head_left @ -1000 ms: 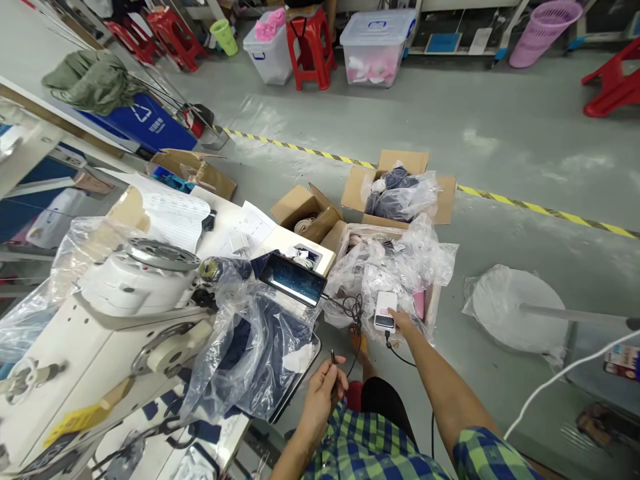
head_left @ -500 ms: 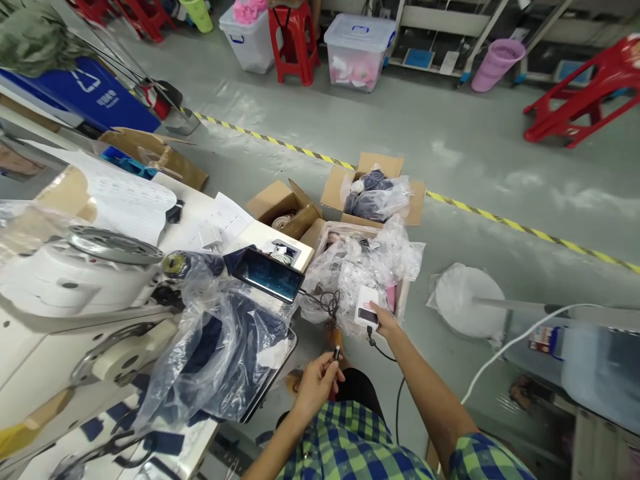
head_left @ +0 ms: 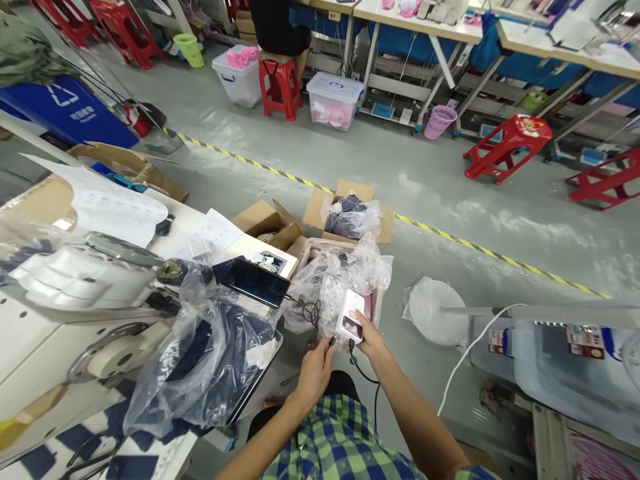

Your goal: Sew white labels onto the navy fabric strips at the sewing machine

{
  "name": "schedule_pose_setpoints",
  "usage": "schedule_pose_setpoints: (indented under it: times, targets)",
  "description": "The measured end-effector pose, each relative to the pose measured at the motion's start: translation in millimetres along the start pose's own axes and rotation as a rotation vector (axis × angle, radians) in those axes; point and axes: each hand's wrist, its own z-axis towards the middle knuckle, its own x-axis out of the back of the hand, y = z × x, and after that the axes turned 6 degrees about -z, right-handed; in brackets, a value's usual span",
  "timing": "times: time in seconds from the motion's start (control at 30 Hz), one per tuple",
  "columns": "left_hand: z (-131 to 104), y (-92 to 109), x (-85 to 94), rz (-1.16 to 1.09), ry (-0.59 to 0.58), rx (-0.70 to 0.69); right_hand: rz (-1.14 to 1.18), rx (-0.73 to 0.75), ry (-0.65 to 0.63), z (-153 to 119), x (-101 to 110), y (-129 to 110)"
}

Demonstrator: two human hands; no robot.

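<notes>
My right hand [head_left: 369,335] grips a white power bank [head_left: 351,313] with a dark display window. A black cable [head_left: 361,370] is plugged into its near end and hangs down past my forearm. Close to the power bank's left side, my left hand [head_left: 316,368] pinches a small black cable plug [head_left: 331,342]; whether the plug touches the power bank I cannot tell. A smartphone [head_left: 256,283] with a dark screen lies on the table's edge, and a thin black cord [head_left: 311,313] runs from its right end in loose coils toward my left hand.
On the left stand a white sewing machine [head_left: 83,277] and dark fabric in clear plastic [head_left: 225,360]. Cardboard boxes [head_left: 383,223] and a plastic-lined box sit beyond my hands. A round white-covered stool [head_left: 435,310] stands right. Red stools [head_left: 510,147] are across the floor.
My left hand has moved up and right with the plug, close to the power bank. The power bank has tilted and shows its face and display more. The view has lifted toward the far workbenches.
</notes>
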Motion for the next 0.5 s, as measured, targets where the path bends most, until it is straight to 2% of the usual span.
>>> schedule_pose_setpoints:
  times: [0.2, 0.5]
  targets:
    - [-8.1, 12.2, 8.3, -0.094, 0.001, -0.042, 0.082, 0.063, -0.077, -18.1, -22.4, -2.5]
    - [-6.0, 19.4, 19.1, -0.385, -0.066, -0.011, 0.120, 0.175, -0.179, -45.3, -43.6, -4.2]
